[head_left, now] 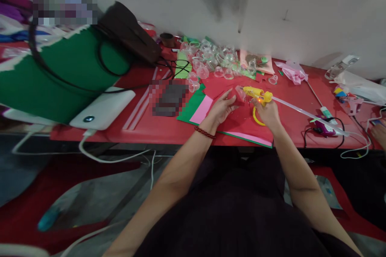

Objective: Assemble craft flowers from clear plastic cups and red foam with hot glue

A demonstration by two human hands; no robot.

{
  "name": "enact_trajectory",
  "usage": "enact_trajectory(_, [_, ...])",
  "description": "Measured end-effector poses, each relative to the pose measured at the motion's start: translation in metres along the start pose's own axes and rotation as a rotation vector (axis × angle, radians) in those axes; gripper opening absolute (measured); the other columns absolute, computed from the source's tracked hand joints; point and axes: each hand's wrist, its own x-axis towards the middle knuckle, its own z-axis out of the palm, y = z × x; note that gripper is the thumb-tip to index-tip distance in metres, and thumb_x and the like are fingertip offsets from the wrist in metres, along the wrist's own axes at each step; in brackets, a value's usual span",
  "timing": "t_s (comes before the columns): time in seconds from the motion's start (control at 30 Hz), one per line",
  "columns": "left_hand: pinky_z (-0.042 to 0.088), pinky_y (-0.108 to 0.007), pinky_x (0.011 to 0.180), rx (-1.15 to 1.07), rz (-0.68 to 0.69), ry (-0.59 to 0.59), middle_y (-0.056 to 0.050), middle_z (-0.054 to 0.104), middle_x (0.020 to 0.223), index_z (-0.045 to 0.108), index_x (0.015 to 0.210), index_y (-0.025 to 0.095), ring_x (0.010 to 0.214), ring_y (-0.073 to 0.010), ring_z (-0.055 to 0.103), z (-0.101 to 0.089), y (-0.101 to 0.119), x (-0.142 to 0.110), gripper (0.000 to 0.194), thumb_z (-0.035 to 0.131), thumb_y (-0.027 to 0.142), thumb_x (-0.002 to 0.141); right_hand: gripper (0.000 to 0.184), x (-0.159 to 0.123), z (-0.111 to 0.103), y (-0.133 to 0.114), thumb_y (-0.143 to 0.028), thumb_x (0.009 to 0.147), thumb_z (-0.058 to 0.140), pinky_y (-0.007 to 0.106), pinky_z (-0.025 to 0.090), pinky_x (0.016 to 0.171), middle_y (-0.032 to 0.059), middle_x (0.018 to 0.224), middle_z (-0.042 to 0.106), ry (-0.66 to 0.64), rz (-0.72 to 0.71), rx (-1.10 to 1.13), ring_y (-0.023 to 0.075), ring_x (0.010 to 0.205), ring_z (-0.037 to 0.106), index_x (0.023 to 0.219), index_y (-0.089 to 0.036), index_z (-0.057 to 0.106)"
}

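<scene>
My right hand [267, 113] is closed around a yellow glue gun [257, 93], its nozzle pointing left. A long clear glue stick [304, 113] sticks out of the gun's back, and a small orange light glows on its side. Between the fingers of my left hand [222, 107] is a small clear plastic cup [240, 93], its rim close to the nozzle. Whether nozzle and cup touch, I cannot tell. Under both hands lie red paper sheets [238, 122] over pink and green ones [193, 106].
A heap of clear plastic cups [211, 58] stands at the back. To the left are a phone [171, 98], a dark bag [129, 28] and a white power bank [104, 110] with cables. Another glue gun [354, 104] and another person's hand [379, 133] are at the right.
</scene>
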Motion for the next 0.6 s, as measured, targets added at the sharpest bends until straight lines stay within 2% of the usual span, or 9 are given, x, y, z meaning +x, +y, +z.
enact_trajectory(0.2, [0.066,-0.025,0.084,-0.015,0.010,-0.002,0.003,0.071,0.082,0.067,0.140,0.022,0.074,-0.0100,0.072,-0.002,-0.001,0.001,0.056,0.072,-0.002,0.090,0.055,-0.004,-0.006,0.005,-0.078,0.090,0.065,0.031,0.046,0.060,0.0028,0.060,0.061,-0.031,0.026,0.012,0.0230,0.067,0.065,0.079,-0.025,0.065])
enact_trajectory(0.37, [0.066,-0.025,0.087,-0.028,0.002,-0.012,0.003,0.074,0.088,0.066,0.143,0.026,0.077,-0.0092,0.073,-0.005,-0.002,0.004,0.063,0.078,0.000,0.088,0.053,-0.006,-0.009,0.006,-0.076,0.091,0.064,0.032,0.048,0.063,0.0046,0.066,0.066,-0.024,0.021,0.025,0.0242,0.070,0.068,0.084,-0.023,0.069])
enact_trajectory(0.6, [0.066,-0.025,0.083,-0.015,0.011,-0.023,0.004,0.074,0.080,0.064,0.145,0.024,0.073,-0.0105,0.074,-0.003,-0.001,0.003,0.061,0.074,0.000,0.090,0.057,-0.009,-0.012,0.009,-0.079,0.089,0.063,0.031,0.044,0.059,0.0016,0.060,0.061,-0.010,0.049,0.007,0.0204,0.062,0.062,0.079,-0.023,0.067])
